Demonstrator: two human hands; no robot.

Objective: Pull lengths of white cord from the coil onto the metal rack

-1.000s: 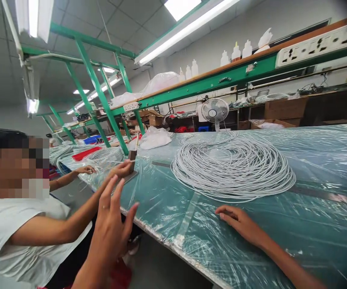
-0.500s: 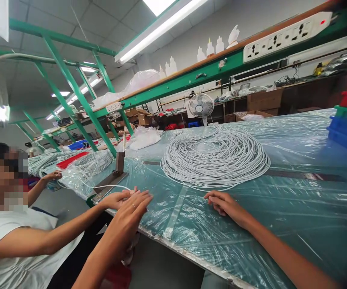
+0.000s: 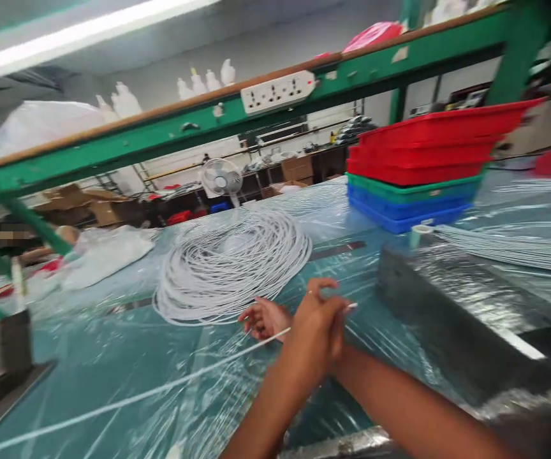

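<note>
My left hand (image 3: 317,315) is closed around a thin white cable (image 3: 175,382), near its end. The cable's tip (image 3: 352,306) pokes out past my fingers, and the rest stretches back to the lower left across the table. My right hand (image 3: 266,317) lies beyond and left of the left one, so my forearms cross. Its fingers are apart and loosely bent, with nothing in them. Just behind it, a large coil of white cable (image 3: 232,268) rests on the plastic-covered table (image 3: 127,357).
Stacked red, green and blue trays (image 3: 423,159) stand at the right rear. A dark block (image 3: 452,312) and a bundle of cut cables (image 3: 514,245) lie to the right. A metal bracket (image 3: 12,350) is at the left; a fan (image 3: 222,178) stands behind.
The view has swung right. My left hand has left the co-worker's hand and crossed over my right forearm, drawing the white cable along the table.
</note>
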